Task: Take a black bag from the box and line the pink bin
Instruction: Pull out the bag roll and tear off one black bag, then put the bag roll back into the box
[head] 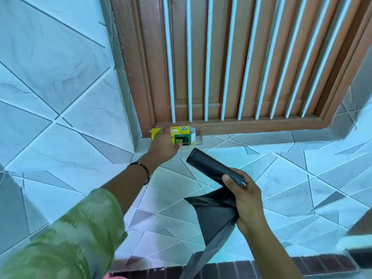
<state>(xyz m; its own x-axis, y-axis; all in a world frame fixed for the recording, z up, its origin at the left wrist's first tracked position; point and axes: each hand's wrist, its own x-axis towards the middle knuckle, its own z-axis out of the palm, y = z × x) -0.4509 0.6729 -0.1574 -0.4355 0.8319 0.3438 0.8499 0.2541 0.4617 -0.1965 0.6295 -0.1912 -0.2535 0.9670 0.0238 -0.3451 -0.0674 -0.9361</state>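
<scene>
Right hand (246, 200): thumb and fingers clamped on a roll of black bags (213, 168), 1 bag (213, 216) hanging unrolled below. Left hand (164, 144): fingers curled over the yellow-green box (181, 135), open-ended, on a tiled sill (231, 140). Behind: brown wooden window frame (132, 67) with white bars (208, 57); pale marbled wall tiles (50, 77). Pink edge (107, 276) at the bottom, too little shown to identify.

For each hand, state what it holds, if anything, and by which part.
The right hand grips the roll of black bags at its near end, one bag hanging loose. The left hand grasps the yellow box on the sill, over its front.
</scene>
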